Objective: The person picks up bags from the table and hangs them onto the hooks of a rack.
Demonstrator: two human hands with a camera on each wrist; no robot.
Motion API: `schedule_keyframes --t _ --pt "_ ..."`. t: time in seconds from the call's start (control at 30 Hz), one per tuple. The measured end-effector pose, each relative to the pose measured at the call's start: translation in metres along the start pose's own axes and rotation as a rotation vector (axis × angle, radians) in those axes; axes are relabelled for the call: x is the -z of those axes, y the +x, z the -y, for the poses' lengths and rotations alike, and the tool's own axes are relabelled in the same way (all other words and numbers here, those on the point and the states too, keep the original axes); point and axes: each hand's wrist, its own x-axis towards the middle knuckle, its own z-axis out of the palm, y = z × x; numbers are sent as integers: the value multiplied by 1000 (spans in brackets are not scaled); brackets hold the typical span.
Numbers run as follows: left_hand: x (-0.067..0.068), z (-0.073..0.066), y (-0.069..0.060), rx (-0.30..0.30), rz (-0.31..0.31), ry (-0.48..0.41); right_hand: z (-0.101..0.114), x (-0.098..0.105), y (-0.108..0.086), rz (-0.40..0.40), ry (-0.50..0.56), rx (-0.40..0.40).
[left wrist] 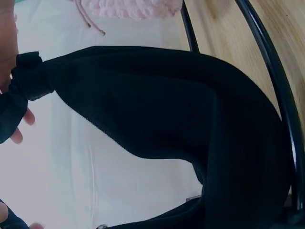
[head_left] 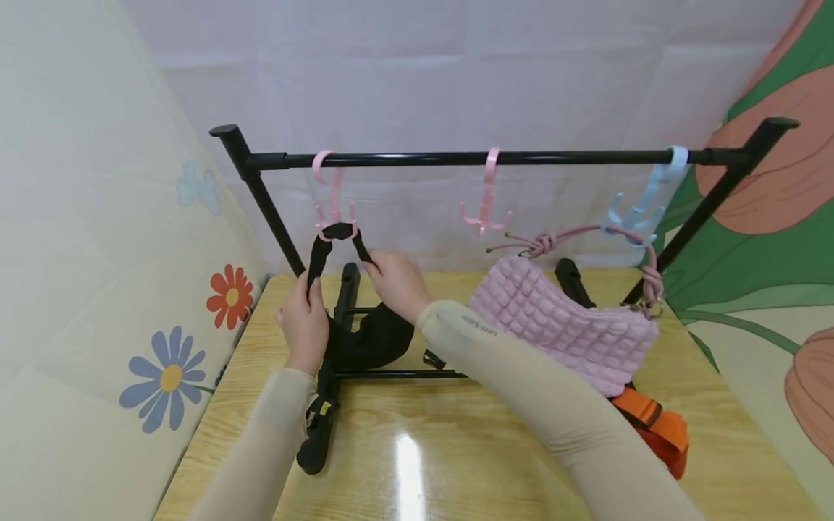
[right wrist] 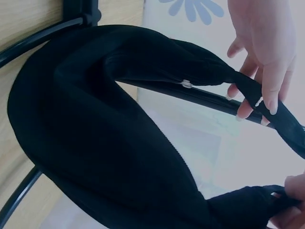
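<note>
Your two cream sleeves (head_left: 534,391) lie nearest. In a pinching grip, your left hand (head_left: 305,320) and right hand (head_left: 399,284) each hold a side of the strap (head_left: 320,257), looped on the left of two pink hooks (head_left: 335,197); one black bag (head_left: 374,340) hangs below. At right, one blue hook (head_left: 650,195) carries one lilac bag (head_left: 563,318).

Head view: from above and behind the left hand (head_left: 305,323) and right hand (head_left: 399,285), facing forward and down, far enough back to span the rack (head_left: 417,158). Left-wrist view: close, from the left hand toward the right. Right-wrist view: close, the reverse. Both share the black bag (left wrist: 157,105) below the hands.
</note>
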Motion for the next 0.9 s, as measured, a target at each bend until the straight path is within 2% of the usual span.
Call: schedule_keyframes --t 0.27,0.5,0.7,0.9 --pt "-1 -1 -14 69 -2 -13 -9 2 -15 17 49 -19" --pt "0 -3 -22 60 26 -16 -18 10 -28 23 103 -53" --pt "3 -3 -30 71 66 -34 -27 13 -42 15 25 -13" --pt "2 -4 -40 26 58 -43 -35 18 -59 16 17 -35"
